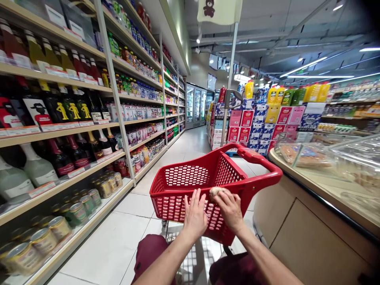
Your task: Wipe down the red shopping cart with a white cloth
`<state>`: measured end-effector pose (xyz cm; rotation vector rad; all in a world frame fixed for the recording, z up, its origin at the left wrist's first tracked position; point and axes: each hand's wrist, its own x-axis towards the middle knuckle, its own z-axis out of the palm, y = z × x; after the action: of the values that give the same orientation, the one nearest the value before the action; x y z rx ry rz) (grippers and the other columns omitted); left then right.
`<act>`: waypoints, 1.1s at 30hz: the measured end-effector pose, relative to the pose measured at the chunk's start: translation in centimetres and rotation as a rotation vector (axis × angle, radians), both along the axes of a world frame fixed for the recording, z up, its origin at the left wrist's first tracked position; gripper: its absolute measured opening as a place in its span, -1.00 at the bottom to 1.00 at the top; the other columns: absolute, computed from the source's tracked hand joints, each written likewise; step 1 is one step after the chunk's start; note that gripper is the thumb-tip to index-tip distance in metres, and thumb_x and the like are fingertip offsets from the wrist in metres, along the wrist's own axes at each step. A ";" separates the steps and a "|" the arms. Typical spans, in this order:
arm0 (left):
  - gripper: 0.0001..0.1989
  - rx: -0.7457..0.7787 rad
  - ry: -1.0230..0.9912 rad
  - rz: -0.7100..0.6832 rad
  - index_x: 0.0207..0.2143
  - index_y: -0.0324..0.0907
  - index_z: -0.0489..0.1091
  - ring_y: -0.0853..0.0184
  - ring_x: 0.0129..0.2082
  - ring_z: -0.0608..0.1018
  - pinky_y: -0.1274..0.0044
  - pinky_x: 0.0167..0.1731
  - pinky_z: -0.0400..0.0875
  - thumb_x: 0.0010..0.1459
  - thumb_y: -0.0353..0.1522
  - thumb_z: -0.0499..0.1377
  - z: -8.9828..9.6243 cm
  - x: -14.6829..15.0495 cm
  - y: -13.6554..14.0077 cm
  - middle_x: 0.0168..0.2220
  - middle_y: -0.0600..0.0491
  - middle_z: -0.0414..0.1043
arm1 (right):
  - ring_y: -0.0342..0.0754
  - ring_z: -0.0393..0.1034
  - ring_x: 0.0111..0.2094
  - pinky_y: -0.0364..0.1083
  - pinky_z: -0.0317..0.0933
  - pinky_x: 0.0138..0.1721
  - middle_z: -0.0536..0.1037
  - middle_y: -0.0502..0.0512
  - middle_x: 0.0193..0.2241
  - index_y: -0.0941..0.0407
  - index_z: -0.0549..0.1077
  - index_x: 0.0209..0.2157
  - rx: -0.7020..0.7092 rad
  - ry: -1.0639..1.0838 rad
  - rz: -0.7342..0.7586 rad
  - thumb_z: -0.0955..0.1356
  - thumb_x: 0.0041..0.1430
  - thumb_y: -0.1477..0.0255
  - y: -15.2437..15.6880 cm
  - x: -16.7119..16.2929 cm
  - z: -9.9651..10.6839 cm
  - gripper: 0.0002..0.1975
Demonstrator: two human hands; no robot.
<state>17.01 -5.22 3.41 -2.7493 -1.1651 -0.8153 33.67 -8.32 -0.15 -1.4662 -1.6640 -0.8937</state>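
Observation:
A red plastic shopping cart (190, 172) with perforated sides stands right in front of me, its handle (261, 162) to the right. My right hand (230, 206) is closed over a crumpled whitish cloth (218, 191), which it presses against the cart's near top rim. Only a small part of the cloth shows past the fingers. Against the near side of the cart, just left of the cloth, my left hand (196, 215) has its fingers stretched out and holds nothing. A grey pole (232, 63) with a cream bear-print flag (219, 10) rises behind the cart.
Drink shelves (89, 126) with bottles and cans run along the left. A counter (297, 221) with clear covers curves close by on the right. Stacked drink boxes (246, 122) stand beyond the cart. The tiled aisle (190, 142) leads to glass-door fridges (196, 105).

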 end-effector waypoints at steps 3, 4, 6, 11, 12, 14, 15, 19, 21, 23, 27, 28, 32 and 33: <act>-0.40 0.012 0.020 -0.035 0.12 -0.23 0.02 0.19 0.21 -0.08 0.13 0.13 -0.18 -0.04 -0.50 -0.03 0.3 0.7 -0.2 0.22 -0.08 -0.13 | -0.06 0.26 -0.19 -0.03 -0.08 -0.12 0.48 0.06 -0.28 0.04 0.44 -0.29 -0.087 -0.025 -0.003 0.22 0.10 0.55 -0.9 0.8 -0.8 -0.77; -0.40 0.011 0.022 -0.041 0.12 -0.23 0.02 0.19 0.21 -0.08 0.12 0.13 -0.18 -0.04 -0.50 -0.03 0.3 1.0 -0.3 0.22 -0.08 -0.13 | -0.06 0.26 -0.19 -0.03 -0.08 -0.12 0.48 0.07 -0.28 0.04 0.44 -0.28 -0.077 -0.023 0.004 0.22 0.10 0.54 -1.2 1.1 -0.7 -0.77; -0.41 0.007 0.020 -0.046 0.12 -0.23 0.03 0.20 0.21 -0.08 0.12 0.13 -0.19 -0.03 -0.50 -0.04 0.3 1.5 -0.5 0.22 -0.09 -0.12 | -0.04 0.24 -0.14 -0.03 -0.09 -0.10 0.46 0.09 -0.25 0.03 0.44 -0.24 -0.001 -0.013 0.011 0.20 0.12 0.52 -1.5 1.9 0.2 -0.76; -0.42 0.022 0.017 -0.082 0.12 -0.22 0.02 0.20 0.21 -0.08 0.12 0.12 -0.21 -0.02 -0.50 -0.04 0.4 2.7 -1.1 0.22 -0.08 -0.12 | -0.01 0.19 -0.06 -0.01 -0.11 -0.08 0.44 0.10 -0.22 0.03 0.43 -0.21 0.085 -0.024 -0.074 0.19 0.14 0.51 -1.5 3.6 2.2 -0.74; -0.42 0.025 0.019 -0.088 0.12 -0.22 0.02 0.20 0.21 -0.08 0.11 0.12 -0.20 -0.02 -0.49 -0.04 0.5 2.8 -1.1 0.22 -0.07 -0.12 | -0.02 0.21 -0.10 -0.02 -0.10 -0.10 0.45 0.09 -0.24 0.03 0.44 -0.23 0.047 -0.037 -0.081 0.20 0.13 0.51 -1.7 3.6 1.9 -0.76; -0.42 0.028 0.022 -0.095 0.12 -0.22 0.02 0.20 0.21 -0.08 0.11 0.12 -0.19 -0.02 -0.49 -0.04 0.7 2.9 -1.2 0.22 -0.08 -0.13 | -0.04 0.24 -0.18 -0.03 -0.08 -0.14 0.47 0.08 -0.29 0.04 0.45 -0.27 -0.055 -0.069 -0.067 0.22 0.12 0.52 -2.2 3.7 1.1 -0.78; -0.42 0.028 0.024 -0.096 0.12 -0.22 0.02 0.20 0.21 -0.08 0.11 0.12 -0.19 -0.01 -0.49 -0.05 0.8 2.9 -1.2 0.22 -0.08 -0.13 | -0.06 0.25 -0.21 -0.04 -0.08 -0.15 0.47 0.07 -0.31 0.04 0.45 -0.27 -0.089 -0.081 -0.053 0.21 0.12 0.52 -2.5 3.7 0.8 -0.78; -0.43 0.039 0.027 -0.102 0.13 -0.23 0.01 0.20 0.21 -0.08 0.12 0.12 -0.19 0.01 -0.49 -0.06 1.0 3.3 -1.2 0.22 -0.09 -0.14 | -0.06 0.25 -0.14 -0.04 -0.11 -0.10 0.45 0.08 -0.24 0.02 0.42 -0.20 0.036 -0.022 -0.094 0.19 0.14 0.51 -3.3 5.2 2.3 -0.74; -0.43 0.038 0.028 -0.103 0.12 -0.23 0.02 0.19 0.21 -0.09 0.12 0.12 -0.20 0.00 -0.49 -0.05 0.9 3.7 -1.3 0.22 -0.08 -0.14 | -0.05 0.23 -0.09 -0.03 -0.13 -0.08 0.43 0.09 -0.20 0.02 0.40 -0.16 0.131 0.024 -0.176 0.19 0.14 0.51 -3.7 6.1 3.1 -0.73; -0.43 0.033 0.029 -0.106 0.12 -0.21 0.03 0.18 0.21 -0.09 0.12 0.13 -0.20 -0.01 -0.49 -0.04 0.8 4.0 -1.4 0.22 -0.07 -0.13 | -0.05 0.24 -0.11 -0.03 -0.12 -0.09 0.44 0.09 -0.23 0.03 0.41 -0.18 0.115 0.005 -0.197 0.20 0.13 0.52 -4.2 6.6 2.8 -0.73; -0.42 0.032 0.026 -0.118 0.12 -0.21 0.03 0.19 0.21 -0.07 0.13 0.13 -0.18 -0.02 -0.50 -0.03 0.8 4.2 -1.5 0.22 -0.08 -0.12 | -0.09 0.27 -0.21 -0.07 -0.04 -0.14 0.46 0.05 -0.31 0.01 0.43 -0.27 -0.052 -0.071 -0.074 0.20 0.07 0.58 -5.4 7.6 1.5 -0.72; -0.42 0.034 0.023 -0.121 0.12 -0.21 0.03 0.19 0.21 -0.07 0.13 0.13 -0.19 -0.02 -0.50 -0.03 0.9 4.2 -1.5 0.22 -0.08 -0.12 | -0.09 0.28 -0.21 -0.07 -0.02 -0.15 0.45 0.06 -0.29 0.01 0.43 -0.26 -0.017 -0.044 -0.086 0.20 0.07 0.58 -5.5 8.2 2.0 -0.72; -0.42 0.042 0.008 -0.118 0.12 -0.22 0.03 0.20 0.21 -0.10 0.13 0.13 -0.22 -0.02 -0.49 -0.04 1.6 4.6 -1.4 0.23 -0.07 -0.15 | 0.03 0.24 -0.18 0.02 0.01 -0.17 0.39 0.16 -0.19 0.07 0.40 -0.16 0.321 0.219 -0.394 0.20 0.04 0.52 -5.0 12.1 6.8 -0.68; -0.42 0.039 0.005 -0.116 0.12 -0.23 0.02 0.20 0.21 -0.10 0.13 0.13 -0.23 -0.02 -0.49 -0.04 1.7 4.7 -1.4 0.23 -0.08 -0.15 | 0.04 0.23 -0.19 0.02 0.02 -0.19 0.39 0.17 -0.19 0.09 0.40 -0.15 0.344 0.260 -0.441 0.20 0.03 0.51 -4.7 12.6 7.7 -0.67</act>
<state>21.68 -6.58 5.09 -2.8073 -0.9854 -0.8325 46.27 -13.02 7.54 -1.6458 -0.9558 -1.1049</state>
